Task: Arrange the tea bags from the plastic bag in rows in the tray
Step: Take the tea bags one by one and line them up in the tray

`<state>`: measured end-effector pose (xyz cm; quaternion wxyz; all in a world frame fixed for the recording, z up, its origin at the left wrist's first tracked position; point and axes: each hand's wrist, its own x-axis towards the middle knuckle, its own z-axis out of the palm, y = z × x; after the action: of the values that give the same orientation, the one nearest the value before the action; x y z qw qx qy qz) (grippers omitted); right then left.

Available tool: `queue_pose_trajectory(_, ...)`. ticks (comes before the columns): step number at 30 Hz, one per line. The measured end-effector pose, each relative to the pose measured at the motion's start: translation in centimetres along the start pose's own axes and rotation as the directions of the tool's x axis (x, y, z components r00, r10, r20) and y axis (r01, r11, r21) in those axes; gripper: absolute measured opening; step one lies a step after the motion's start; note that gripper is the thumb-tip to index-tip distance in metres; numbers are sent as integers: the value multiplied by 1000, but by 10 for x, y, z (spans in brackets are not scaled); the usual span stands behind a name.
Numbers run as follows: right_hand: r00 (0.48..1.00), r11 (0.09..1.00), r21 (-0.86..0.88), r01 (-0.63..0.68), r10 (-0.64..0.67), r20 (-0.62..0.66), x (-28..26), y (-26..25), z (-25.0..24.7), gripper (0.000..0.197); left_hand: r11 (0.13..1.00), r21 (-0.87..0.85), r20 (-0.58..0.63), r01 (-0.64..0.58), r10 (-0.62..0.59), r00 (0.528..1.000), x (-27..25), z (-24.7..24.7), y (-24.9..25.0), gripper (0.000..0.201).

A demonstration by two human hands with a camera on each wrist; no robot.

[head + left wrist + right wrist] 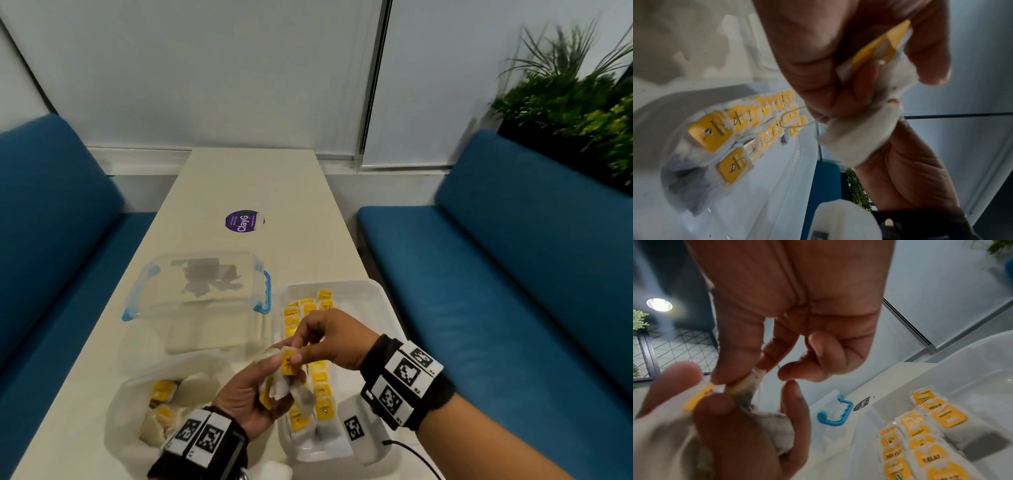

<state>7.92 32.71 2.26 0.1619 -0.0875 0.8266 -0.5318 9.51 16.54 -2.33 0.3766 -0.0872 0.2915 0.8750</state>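
A long pale surface is flanked by 2 blue benches before a white wall, with green plants at the far right. On it lie a clear lid with blue clips, a purple sticker, the plastic bag at the near left and the tray at the right, where yellow-tagged tea bags are laid in rows. Above the tray's near end, a bunch of tea bags is gripped in the curled left hand, while one yellow tag is pinched by the right hand.
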Motion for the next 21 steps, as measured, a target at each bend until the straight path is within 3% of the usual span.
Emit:
queue_pose_trajectory(5, 1000, 993, 114, -11, 13, -22, -2, -4, 3, 24, 993, -66, 14, 94, -93, 996, -6, 1, 1, 67)
queue_pose_trajectory(11, 990, 998, 59, -28, 36, -137, -5, -7, -10, 26, 999, -3, -128, 34, -34, 991, 1, -2, 2, 70)
queue_pose_trajectory(13, 965, 998, -40, -50, 37, -261, -3, -3, -21, 27, 999, 31, -203, 26, -19, 979, 3, -5, 4, 56)
queue_pose_trajectory(16, 915, 920, -334, -204, 57, -400, 0, 8, -42, 29, 997, 69, -294, 31, -9, 956, 3, -7, 5, 29)
queue_pose_trajectory(21, 888, 909, -255, -331, 208, -411, 10, 27, -63, 27, 994, 97, -321, 44, -11, 947, 4, -6, 4, 24)
